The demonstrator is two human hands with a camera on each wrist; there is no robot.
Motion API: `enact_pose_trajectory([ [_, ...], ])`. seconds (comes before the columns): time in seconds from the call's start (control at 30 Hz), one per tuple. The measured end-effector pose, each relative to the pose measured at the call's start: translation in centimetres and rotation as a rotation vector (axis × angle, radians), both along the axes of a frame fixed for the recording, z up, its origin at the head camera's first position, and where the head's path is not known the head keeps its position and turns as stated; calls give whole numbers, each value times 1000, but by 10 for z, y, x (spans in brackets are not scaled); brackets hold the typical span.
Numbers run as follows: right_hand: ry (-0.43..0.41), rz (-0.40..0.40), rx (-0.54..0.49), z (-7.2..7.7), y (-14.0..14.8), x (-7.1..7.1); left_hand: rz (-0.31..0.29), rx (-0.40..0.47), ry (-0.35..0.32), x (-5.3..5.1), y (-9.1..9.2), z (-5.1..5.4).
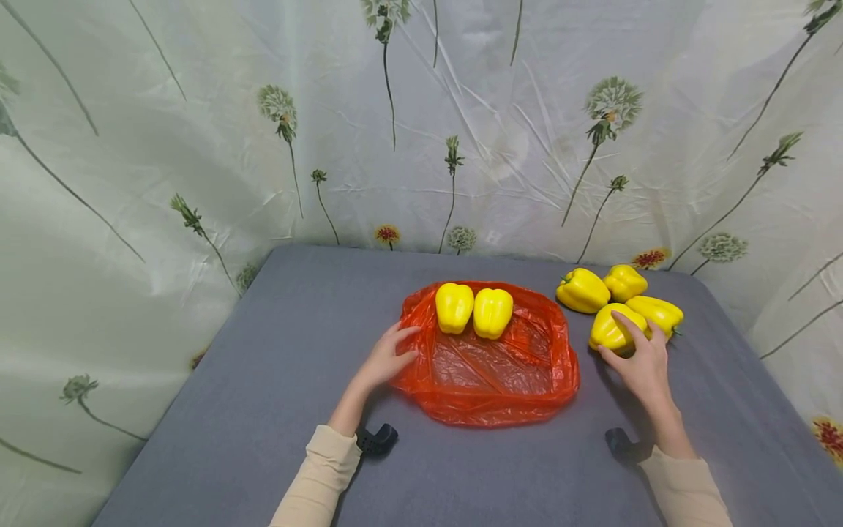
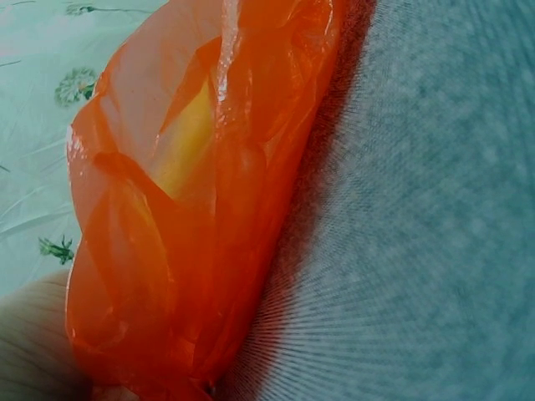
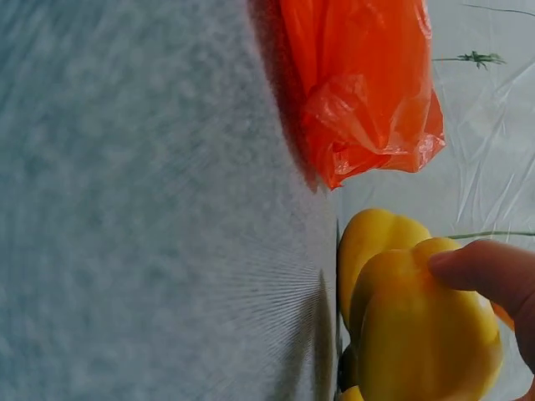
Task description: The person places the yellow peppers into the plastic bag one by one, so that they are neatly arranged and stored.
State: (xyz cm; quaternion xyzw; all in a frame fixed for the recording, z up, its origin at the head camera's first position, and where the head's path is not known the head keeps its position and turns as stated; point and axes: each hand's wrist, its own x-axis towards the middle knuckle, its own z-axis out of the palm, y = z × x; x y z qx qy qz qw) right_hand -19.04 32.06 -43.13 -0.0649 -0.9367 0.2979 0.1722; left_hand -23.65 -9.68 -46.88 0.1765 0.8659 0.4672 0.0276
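Head view, red bag (image 1: 487, 411): left grip (image 1: 383, 360) spread at its rim, perhaps steadying it; two peppers (image 1: 454, 309) inside.
Head view, near pepper (image 1: 604, 333): on the bench (image 1: 303, 329), right grip (image 1: 644, 367) half-closed round it.
Left wrist, bag: hides fingertips; cannot tell whether they pinch.
Right wrist, pepper: finger (image 3: 476, 271) seemingly braces it.

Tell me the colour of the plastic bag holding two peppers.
The plastic bag is red and see-through, shown best in the head view.
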Motion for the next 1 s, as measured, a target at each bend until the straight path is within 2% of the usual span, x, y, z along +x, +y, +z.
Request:
enact_pose_trajectory([
  [0.23, 51, 40, -19, 3, -4, 0, 4, 5, -20, 1, -1, 2],
  [0.6, 118, 108, -38, 11, -11, 3, 1, -7, -14, -2, -1, -2],
  [1.0, 171, 208, -66, 8, -17, 0, 10, -31, -30, -1, -1, -2],
])
